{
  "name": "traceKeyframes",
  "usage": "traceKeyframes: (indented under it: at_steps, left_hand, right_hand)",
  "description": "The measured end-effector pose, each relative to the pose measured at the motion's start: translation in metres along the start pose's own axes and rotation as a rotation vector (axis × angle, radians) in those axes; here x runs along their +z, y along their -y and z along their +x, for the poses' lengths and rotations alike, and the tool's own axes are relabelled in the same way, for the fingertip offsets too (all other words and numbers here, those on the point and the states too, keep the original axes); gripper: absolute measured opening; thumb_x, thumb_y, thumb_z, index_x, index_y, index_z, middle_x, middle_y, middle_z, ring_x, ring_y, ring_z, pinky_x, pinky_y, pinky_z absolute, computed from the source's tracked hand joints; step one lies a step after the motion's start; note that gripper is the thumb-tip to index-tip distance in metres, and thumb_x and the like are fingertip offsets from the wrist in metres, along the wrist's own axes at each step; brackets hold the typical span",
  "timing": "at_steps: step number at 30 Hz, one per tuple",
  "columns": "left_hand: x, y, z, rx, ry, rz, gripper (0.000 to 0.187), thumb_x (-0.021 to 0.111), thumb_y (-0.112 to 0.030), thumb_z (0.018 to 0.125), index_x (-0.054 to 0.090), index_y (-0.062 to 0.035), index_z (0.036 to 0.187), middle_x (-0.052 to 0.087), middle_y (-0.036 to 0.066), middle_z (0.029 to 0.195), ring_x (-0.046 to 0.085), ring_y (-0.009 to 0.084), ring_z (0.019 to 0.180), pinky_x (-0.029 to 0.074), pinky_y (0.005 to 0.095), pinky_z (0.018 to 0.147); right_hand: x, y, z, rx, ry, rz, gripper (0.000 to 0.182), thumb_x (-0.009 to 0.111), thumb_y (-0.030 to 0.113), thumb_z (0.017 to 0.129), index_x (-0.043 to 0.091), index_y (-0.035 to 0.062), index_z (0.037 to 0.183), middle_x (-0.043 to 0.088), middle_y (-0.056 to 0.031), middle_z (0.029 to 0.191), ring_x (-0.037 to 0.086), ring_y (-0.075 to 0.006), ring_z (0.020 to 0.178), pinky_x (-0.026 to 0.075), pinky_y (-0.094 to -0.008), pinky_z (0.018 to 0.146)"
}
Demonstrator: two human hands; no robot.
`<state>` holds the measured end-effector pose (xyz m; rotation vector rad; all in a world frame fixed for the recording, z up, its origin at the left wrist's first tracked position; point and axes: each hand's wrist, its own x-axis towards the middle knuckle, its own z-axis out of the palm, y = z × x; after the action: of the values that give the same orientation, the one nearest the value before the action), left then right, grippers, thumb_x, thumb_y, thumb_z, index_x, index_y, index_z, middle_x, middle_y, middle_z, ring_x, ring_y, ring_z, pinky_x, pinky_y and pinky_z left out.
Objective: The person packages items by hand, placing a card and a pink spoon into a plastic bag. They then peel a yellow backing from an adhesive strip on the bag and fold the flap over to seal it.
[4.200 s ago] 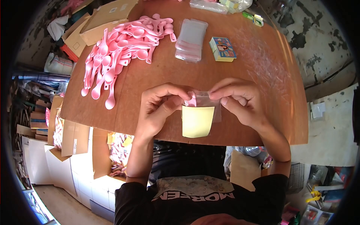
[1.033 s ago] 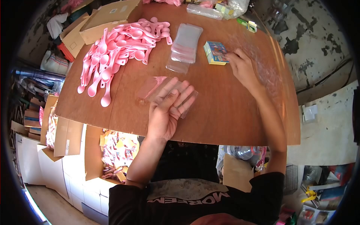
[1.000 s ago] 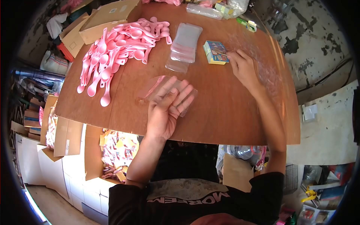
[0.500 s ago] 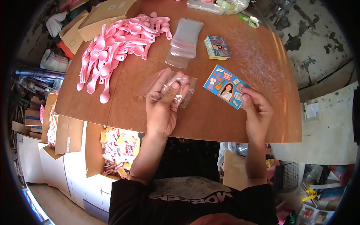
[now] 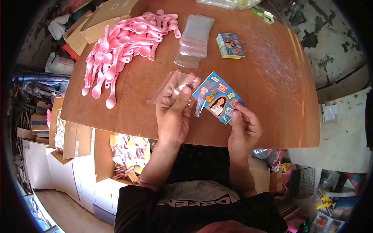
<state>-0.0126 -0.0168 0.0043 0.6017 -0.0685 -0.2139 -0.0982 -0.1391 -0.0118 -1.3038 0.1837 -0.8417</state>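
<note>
My left hand [image 5: 173,110] pinches a clear plastic bag [image 5: 165,87], thumb on top and fingers behind the film. In my right hand [image 5: 244,132] is a blue printed card [image 5: 217,97], gripped at its lower right corner between thumb and fingers. The card's left corner overlaps the bag's open-looking right edge in this view. Beyond my hands lies a stack of clear bags [image 5: 196,35], fanned toward me. To its right sits a stack of matching cards [image 5: 230,45].
Pink plastic spoons [image 5: 120,46] are heaped on the brown table [image 5: 132,120] at the left. Thin clear plastic strips [image 5: 276,62] lie scattered at the right. A cardboard box [image 5: 108,17] stands at the back left; another box [image 5: 103,155] with packets is below the front edge.
My right hand has moved left with the card, bringing it from apart to the bag's edge. My left hand keeps its pinch on the bag. The whole view has shifted slightly.
</note>
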Motion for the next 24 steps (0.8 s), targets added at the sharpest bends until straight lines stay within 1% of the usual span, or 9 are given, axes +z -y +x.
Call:
traceKeyframes:
  at_steps: [4,7,10,11,14,16,18,19,24]
  left_hand:
    - [-0.006,0.001,0.004,-0.019,0.032,-0.024,0.055,0.058,-0.003,0.089,0.031,0.0027,0.137,0.052,0.022,0.126,0.057,0.0226,0.111,0.052,0.0325,0.089]
    - [-0.006,-0.001,0.005,-0.044,0.020,-0.022,0.055,0.058,-0.002,0.089,0.031,0.0012,0.137,0.054,0.020,0.124,0.056,0.0241,0.111,0.052,0.0337,0.089]
    - [-0.005,0.000,0.004,-0.059,0.055,0.003,0.054,0.057,-0.001,0.088,0.033,-0.0002,0.136,0.055,0.020,0.121,0.056,0.0256,0.111,0.052,0.0360,0.089]
    - [-0.003,-0.001,0.002,-0.084,0.087,-0.003,0.049,0.058,-0.001,0.088,0.039,0.0002,0.132,0.055,0.020,0.120,0.056,0.0260,0.111,0.052,0.0380,0.089]
    - [-0.001,0.006,-0.002,-0.115,0.180,0.028,0.054,0.059,-0.002,0.087,0.033,0.0003,0.135,0.054,0.020,0.121,0.057,0.0274,0.110,0.049,0.0407,0.093]
    - [0.005,0.006,-0.009,-0.204,0.142,0.030,0.055,0.062,-0.004,0.086,0.034,0.0011,0.133,0.055,0.019,0.119,0.057,0.0270,0.109,0.049,0.0405,0.093]
    - [0.008,0.010,-0.013,-0.197,0.149,0.058,0.038,0.060,-0.005,0.088,0.046,-0.0009,0.123,0.059,0.016,0.117,0.061,0.0205,0.104,0.051,0.0334,0.087]
    - [0.007,0.010,-0.014,-0.230,0.147,0.087,0.055,0.063,-0.007,0.086,0.035,0.0011,0.133,0.056,0.018,0.120,0.057,0.0256,0.110,0.047,0.0397,0.094]
    - [0.008,0.017,-0.016,-0.200,0.166,0.087,0.050,0.060,-0.009,0.088,0.037,0.0012,0.131,0.056,0.018,0.121,0.054,0.0261,0.115,0.044,0.0400,0.096]
  right_hand:
    - [0.009,-0.006,-0.007,-0.020,0.029,-0.013,0.016,0.061,-0.002,0.086,0.061,-0.0065,0.102,0.066,-0.0139,0.098,0.062,-0.0120,0.088,0.049,-0.0233,0.079]
    - [0.014,-0.007,-0.011,-0.028,0.135,-0.080,0.016,0.060,-0.005,0.086,0.061,-0.0076,0.102,0.065,-0.0163,0.100,0.062,-0.0144,0.094,0.049,-0.0253,0.084]
    - [0.015,-0.004,-0.009,0.044,0.161,-0.066,0.014,0.060,-0.005,0.086,0.062,-0.0080,0.100,0.065,-0.0166,0.100,0.061,-0.0148,0.095,0.049,-0.0251,0.084]
    - [0.015,-0.005,-0.008,0.046,0.159,-0.066,0.014,0.060,-0.005,0.086,0.062,-0.0080,0.100,0.065,-0.0166,0.100,0.061,-0.0148,0.095,0.049,-0.0251,0.084]
    - [0.018,-0.006,-0.003,-0.034,0.204,-0.135,0.020,0.060,-0.006,0.085,0.058,-0.0078,0.105,0.065,-0.0175,0.100,0.062,-0.0148,0.094,0.050,-0.0246,0.082]
    - [0.027,0.003,-0.001,0.085,0.110,0.044,0.029,0.060,-0.006,0.085,0.051,-0.0068,0.112,0.065,-0.0184,0.099,0.062,-0.0149,0.093,0.051,-0.0243,0.080]
    - [0.027,-0.001,0.000,0.040,0.104,0.052,0.034,0.060,-0.006,0.085,0.046,-0.0056,0.116,0.066,-0.0191,0.098,0.062,-0.0149,0.093,0.051,-0.0242,0.078]
    - [0.025,-0.001,0.001,0.041,0.115,0.004,0.032,0.059,-0.007,0.085,0.047,-0.0060,0.115,0.065,-0.0192,0.099,0.062,-0.0153,0.093,0.052,-0.0246,0.077]
    - [0.023,-0.006,0.001,0.084,0.096,0.052,0.029,0.058,-0.007,0.086,0.048,-0.0069,0.114,0.064,-0.0192,0.102,0.063,-0.0160,0.091,0.052,-0.0253,0.077]
